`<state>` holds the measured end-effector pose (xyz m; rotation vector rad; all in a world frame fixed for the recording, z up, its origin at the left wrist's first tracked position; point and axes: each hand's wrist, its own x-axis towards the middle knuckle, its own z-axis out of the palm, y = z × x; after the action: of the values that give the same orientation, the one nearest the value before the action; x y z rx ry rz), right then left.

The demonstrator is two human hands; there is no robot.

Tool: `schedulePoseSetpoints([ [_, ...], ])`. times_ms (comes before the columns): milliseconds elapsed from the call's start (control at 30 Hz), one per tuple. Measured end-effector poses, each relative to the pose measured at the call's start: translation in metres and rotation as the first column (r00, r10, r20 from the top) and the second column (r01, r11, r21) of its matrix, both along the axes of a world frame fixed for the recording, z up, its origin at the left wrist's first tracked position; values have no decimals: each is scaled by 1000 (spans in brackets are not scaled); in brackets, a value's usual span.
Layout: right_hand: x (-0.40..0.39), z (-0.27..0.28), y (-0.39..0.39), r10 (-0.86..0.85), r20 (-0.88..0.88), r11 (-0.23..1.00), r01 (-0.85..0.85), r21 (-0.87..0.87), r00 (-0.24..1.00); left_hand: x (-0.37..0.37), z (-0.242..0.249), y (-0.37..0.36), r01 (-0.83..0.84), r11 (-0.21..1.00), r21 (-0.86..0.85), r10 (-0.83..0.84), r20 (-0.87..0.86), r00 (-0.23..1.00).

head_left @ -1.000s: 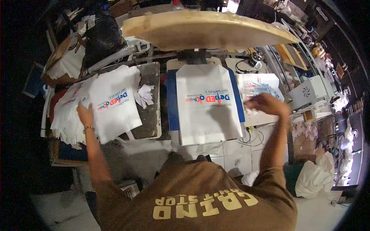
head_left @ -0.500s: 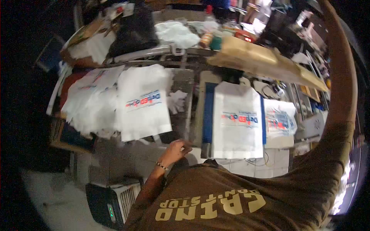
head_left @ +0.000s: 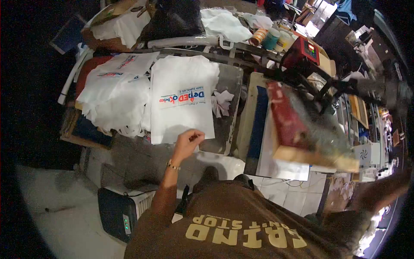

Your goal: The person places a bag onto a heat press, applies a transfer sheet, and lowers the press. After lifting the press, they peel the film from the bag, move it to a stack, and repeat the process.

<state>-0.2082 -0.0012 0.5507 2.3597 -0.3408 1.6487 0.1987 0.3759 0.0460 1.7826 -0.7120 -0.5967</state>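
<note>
My left hand [head_left: 189, 141] is over the lower edge of a white printed bag [head_left: 181, 114], its fingers curled together and nothing visible in them. The bag lies flat, print up, beside a loose pile of white printed bags [head_left: 114, 101]. On the right, a blurred red and grey hinged plate [head_left: 299, 121] with a tan front edge is tilted over a white sheet [head_left: 305, 173] and a blue pad [head_left: 258, 125]. My right forearm reaches the right edge of the view; my right hand is out of frame.
Crumpled white pieces [head_left: 222, 103] lie right of the flat bag. A red control box [head_left: 304, 51], jars [head_left: 271, 39] and a white plastic bag [head_left: 225, 26] stand at the back. A dark-fronted appliance [head_left: 116, 216] is on the floor at lower left.
The hinged plate has swung down over the white bag on the right. My right arm has dropped from the upper right. My left hand is now over the left bag's lower edge.
</note>
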Motion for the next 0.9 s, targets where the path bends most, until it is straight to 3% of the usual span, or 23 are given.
schedulePoseSetpoints([
  [67, -125, -97, 33, -89, -110, 921, 124, 369, 990, 15, -2, -20, 1, 1000, -23, -1, 26, 1000],
  [100, -183, -138, 36, -115, -224, 790, 226, 570, 968, 18, -4, -29, -10, 999, -52, 13, 56, 998],
  [133, -248, -173, 32, -62, -383, 568, 348, 746, 922, 20, -4, -38, 14, 999, -49, -12, 46, 999],
  [167, -135, -228, 107, 66, -296, 619, 194, 761, 953, 23, -3, -44, 49, 998, -26, -47, 73, 996],
  [200, -112, -264, 117, 163, -436, 530, 294, 795, 885, 24, -3, -49, 77, 997, -3, -76, 102, 992],
  [233, -68, -280, 138, 208, -263, 218, 217, 952, 942, 23, -9, -55, 104, 994, -16, -102, 113, 988],
  [267, -28, -297, 141, 253, -297, 83, 285, 955, 921, 20, -15, -59, 112, 994, -9, -111, 107, 988],
  [333, -34, -404, 129, 189, -651, 365, 563, 741, 735, 10, -24, -67, 164, 986, -37, -160, 96, 982],
  [367, -29, -402, 126, 193, -651, 371, 560, 741, 734, 5, -24, -72, 157, 987, -39, -153, 96, 984],
  [433, -16, -405, 129, 221, -419, 92, 409, 908, 881, -5, -27, -73, 172, 985, -5, -171, 119, 978],
  [467, -17, -406, 134, 232, -419, 76, 413, 907, 878, -9, -27, -71, 168, 986, 13, -169, 111, 979],
  [567, -24, -416, 133, 182, -567, 322, 496, 806, 803, 3, -32, -75, 123, 992, 33, -126, 128, 984],
  [600, -17, -409, 132, 199, -561, 325, 486, 811, 804, 16, -41, -73, 69, 997, 30, -74, 307, 949],
  [633, -11, -399, 133, 179, -468, 298, 405, 864, 865, 31, -51, -71, 17, 1000, 20, -24, 479, 878],
  [700, -3, -388, 140, 162, -362, 262, 314, 913, 918, 56, -56, -64, -214, 973, 88, 110, 638, 762],
  [733, 2, -383, 141, 75, -253, 299, 221, 928, 964, 63, -54, -65, -299, 949, 101, 132, 734, 666],
  [767, 7, -380, 140, -8, -137, 345, 131, 930, 991, 65, -57, -66, -307, 946, 103, 134, 737, 662],
  [800, 12, -378, 140, -83, -14, 393, 46, 918, 996, 66, -62, -65, -302, 921, 246, 31, 726, 687],
  [833, 19, -374, 139, -52, -15, 417, 35, 908, 999, 65, -63, -62, -290, 875, 388, -72, 696, 714],
  [900, 60, -375, 142, 212, 89, 560, -196, 805, 973, 57, -66, -57, -281, 865, 416, -89, 678, 729],
])
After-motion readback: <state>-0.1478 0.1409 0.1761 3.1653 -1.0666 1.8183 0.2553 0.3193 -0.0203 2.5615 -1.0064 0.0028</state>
